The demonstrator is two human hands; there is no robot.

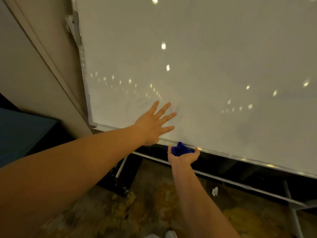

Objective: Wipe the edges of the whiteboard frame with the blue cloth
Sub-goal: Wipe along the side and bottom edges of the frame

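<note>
Large white glossy whiteboard (pixel 197 74), filling the upper and right of the frame, its surface dotted with reflections of ceiling lights; no writing, brand or label can be read on it. Silver metal whiteboard frame (pixel 223 154): the bottom edge runs from the lower-left corner, left of centre, down toward the right edge of the frame; the left edge rises toward the top left, where a pale bracket (pixel 72 25) is fixed to it. Left hand (pixel 154 123), centre of frame: fingers spread apart and flat against the board surface just above the bottom edge, holding nothing. Right hand (pixel 183 156), just below and right of the left: fingers closed around a bunched deep-blue cloth (pixel 181 149), which is pressed up against the bottom edge of the frame. Below the board: a thin silver crossbar (pixel 240 184) of the stand, parallel to the bottom edge, with dark space behind. Mottled brown-and-yellow floor (pixel 137 212), bottom of frame, bearing one small crumpled white scrap (pixel 214 191) at lower right. Dark blue-grey cabinet (pixel 22 134), left edge. Beige wall (pixel 25 66), upper left. No containers visible.
</note>
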